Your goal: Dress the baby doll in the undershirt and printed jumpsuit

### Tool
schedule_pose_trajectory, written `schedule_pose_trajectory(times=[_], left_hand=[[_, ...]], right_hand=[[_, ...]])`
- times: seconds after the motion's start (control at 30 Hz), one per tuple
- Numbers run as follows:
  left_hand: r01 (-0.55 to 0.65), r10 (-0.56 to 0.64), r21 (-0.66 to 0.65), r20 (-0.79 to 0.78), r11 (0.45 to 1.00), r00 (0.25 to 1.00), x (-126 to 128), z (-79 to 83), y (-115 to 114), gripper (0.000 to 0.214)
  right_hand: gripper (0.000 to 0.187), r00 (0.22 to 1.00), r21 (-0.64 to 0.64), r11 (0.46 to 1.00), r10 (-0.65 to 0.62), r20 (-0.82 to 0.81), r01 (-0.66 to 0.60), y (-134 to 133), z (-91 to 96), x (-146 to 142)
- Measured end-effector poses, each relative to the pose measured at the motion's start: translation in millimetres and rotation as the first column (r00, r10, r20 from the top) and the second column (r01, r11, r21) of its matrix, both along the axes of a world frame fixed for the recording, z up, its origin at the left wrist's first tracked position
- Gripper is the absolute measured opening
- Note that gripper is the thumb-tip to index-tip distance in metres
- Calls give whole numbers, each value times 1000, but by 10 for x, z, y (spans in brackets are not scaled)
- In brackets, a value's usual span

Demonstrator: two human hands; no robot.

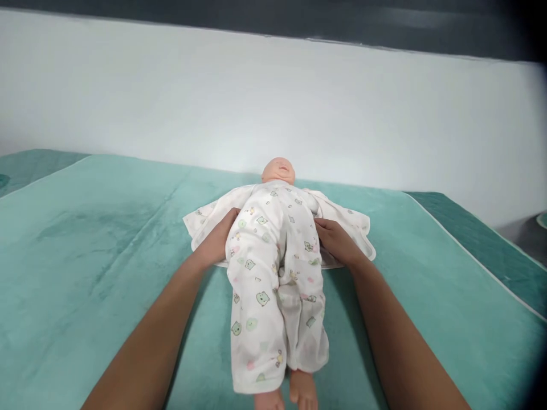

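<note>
Doll [278, 169] face up between two hands, one at each side of its trousers [256, 296].
The trousers fill the gap between the hands; the doll's head lies beyond them, its feet [303, 390] on the near side. The left hand [219, 238] cups one flank, fingertips hidden; the right hand [337, 239] meets the other, fingers close together. Whether either grips cloth, I cannot tell. The top [352, 219] spreads outward past both hands, so fingers are best kept clear of its loose folds. Matching height and light, equal pressure should keep the cloth straight; the leg nearer the right hand looks more creased. Beneath the hands is the mat [106, 239]; beyond, the wall [256, 102].
</note>
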State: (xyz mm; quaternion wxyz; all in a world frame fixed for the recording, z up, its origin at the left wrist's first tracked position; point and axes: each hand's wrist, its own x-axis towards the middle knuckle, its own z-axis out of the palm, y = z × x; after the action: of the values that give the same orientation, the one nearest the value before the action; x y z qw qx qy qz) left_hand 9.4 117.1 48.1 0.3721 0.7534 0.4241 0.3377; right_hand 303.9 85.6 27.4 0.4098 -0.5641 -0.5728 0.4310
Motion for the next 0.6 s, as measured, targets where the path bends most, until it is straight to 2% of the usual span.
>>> schedule_pose_trajectory(times=[0.13,0.3,0.47,0.6], left_hand=[[0,35,-185,189,983,981,6,-17,-21,46],[57,134,-405,428,912,894,10,-120,0,59],[58,222,-558,421,828,879,52,-189,14,48],[128,207,-587,469,799,859,123,-155,-23,39]], right_hand=[[31,983,-28,999,18,-185,-24,8,-28,-6],[19,912,-64,995,47,-408,-80,7,-35,-20],[20,857,-43,996,41,-513,-73,6,-24,-83],[29,819,-27,999,8,-574,-28,21,-36,-160]])
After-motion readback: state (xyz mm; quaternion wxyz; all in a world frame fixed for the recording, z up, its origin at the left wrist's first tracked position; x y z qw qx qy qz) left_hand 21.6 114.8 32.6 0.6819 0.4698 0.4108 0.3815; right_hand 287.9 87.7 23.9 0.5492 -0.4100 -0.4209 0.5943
